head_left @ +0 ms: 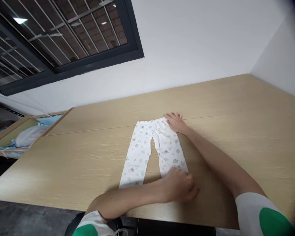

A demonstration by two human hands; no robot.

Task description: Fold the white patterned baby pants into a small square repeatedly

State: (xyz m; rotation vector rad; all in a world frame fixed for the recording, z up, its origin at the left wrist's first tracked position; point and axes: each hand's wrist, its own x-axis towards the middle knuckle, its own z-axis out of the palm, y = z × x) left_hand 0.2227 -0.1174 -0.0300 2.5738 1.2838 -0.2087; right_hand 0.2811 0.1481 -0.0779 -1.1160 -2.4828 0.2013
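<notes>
At a pale wooden worktop [76,164] along a white wall [199,39], patterned white pants [139,150] lie spread; the right hand [175,122] rests flat, fingers apart, on a top corner, the left hand [178,184] curled over a leg, its grip unclear.

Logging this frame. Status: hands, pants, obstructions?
Right hand at waistband corner; left hand over one pant leg, grip unclear. Pants spread on table. Left forearm blocks view of other leg's end.

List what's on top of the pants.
On the pants, the right hand rests at the right corner of the waistband; the left hand and forearm hide the lower ends of both legs. Any grip there can't be seen.
</notes>
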